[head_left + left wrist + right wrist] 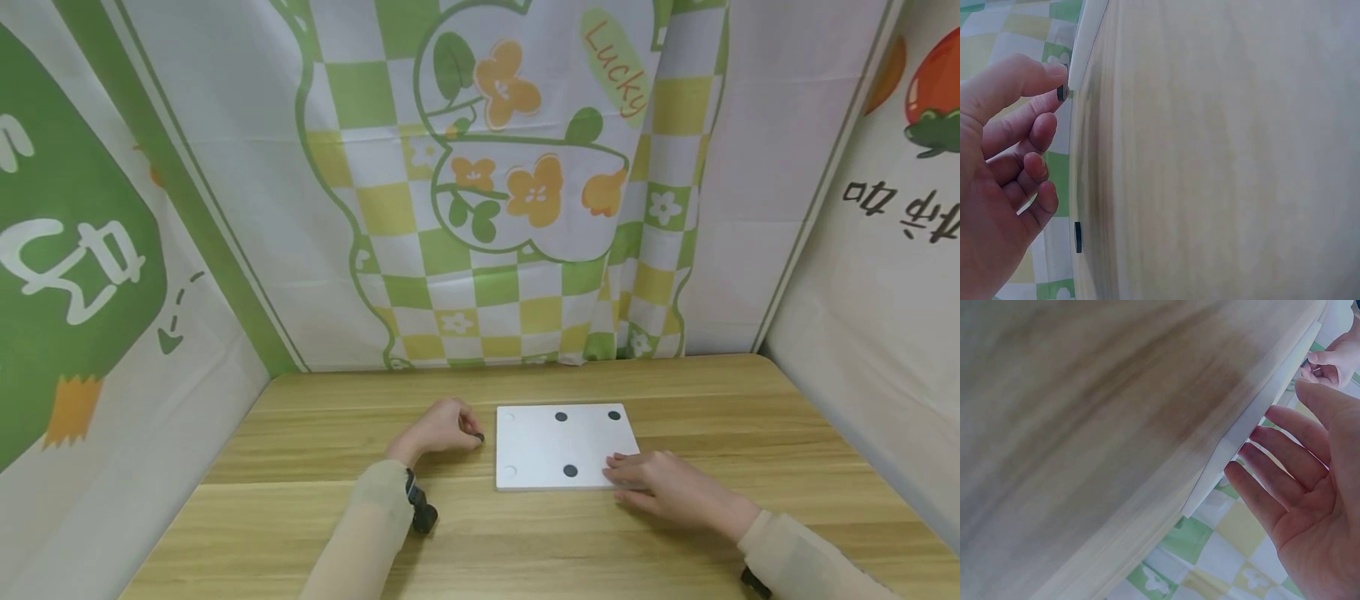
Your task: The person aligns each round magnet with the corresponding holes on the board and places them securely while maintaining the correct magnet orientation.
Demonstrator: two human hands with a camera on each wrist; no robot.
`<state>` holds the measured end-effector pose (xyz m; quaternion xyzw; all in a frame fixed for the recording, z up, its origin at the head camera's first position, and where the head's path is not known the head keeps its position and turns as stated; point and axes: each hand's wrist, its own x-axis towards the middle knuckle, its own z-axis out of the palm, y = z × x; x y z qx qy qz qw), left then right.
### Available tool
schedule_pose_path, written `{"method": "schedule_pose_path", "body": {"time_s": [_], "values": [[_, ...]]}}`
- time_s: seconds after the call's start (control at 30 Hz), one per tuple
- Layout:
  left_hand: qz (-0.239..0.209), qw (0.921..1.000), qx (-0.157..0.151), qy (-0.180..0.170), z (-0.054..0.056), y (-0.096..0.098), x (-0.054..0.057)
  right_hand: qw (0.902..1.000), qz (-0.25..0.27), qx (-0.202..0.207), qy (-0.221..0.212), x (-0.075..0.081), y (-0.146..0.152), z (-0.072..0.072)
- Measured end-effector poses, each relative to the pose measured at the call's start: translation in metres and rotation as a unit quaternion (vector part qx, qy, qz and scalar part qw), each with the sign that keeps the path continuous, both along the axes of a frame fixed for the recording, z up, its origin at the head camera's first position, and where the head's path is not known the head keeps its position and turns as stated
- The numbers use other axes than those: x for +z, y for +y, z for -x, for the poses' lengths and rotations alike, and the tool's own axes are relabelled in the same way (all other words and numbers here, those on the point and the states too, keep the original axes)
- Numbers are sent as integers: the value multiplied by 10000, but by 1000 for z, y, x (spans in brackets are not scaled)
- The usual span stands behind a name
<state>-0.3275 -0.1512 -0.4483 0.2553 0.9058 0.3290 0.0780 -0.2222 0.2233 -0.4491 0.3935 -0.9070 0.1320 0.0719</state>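
A white rectangular board (528,450) lies flat on the table, with dark round discs at the back middle (561,417), back right (614,415) and front middle (571,471). Two faint empty circles mark its left side. Just left of the board, my left hand (442,427) pinches a small dark disc (1062,92) between thumb and index finger; the other fingers curl loosely. Another dark disc (1078,237) rests on the table in the left wrist view. My right hand (671,483) rests its extended fingers on the board's front right corner, hiding what is beneath.
The wooden table (525,542) reaches back to a checkered, flower-printed curtain (525,308). Printed cloth walls stand on both sides. Black devices are strapped at the left wrist (422,510) and right wrist (755,583).
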Motion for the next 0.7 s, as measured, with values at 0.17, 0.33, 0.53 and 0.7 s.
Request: {"method": "schedule_pose_path", "body": {"time_s": [0.17, 0.33, 0.53, 0.7], "values": [[-63, 10000, -74, 13, -2, 2, 2, 10000, 10, -3, 16, 0, 1, 0], [-88, 9999, -126, 60, -4, 4, 3, 10000, 4, -22, -10, 0, 0, -1], [-61, 9998, -169, 133, -8, 8, 7, 10000, 13, 27, 17, 1, 0, -1], [-83, 9994, -245, 215, -10, 12, 8, 9999, 42, 131, 71, 1, 0, -2]]}}
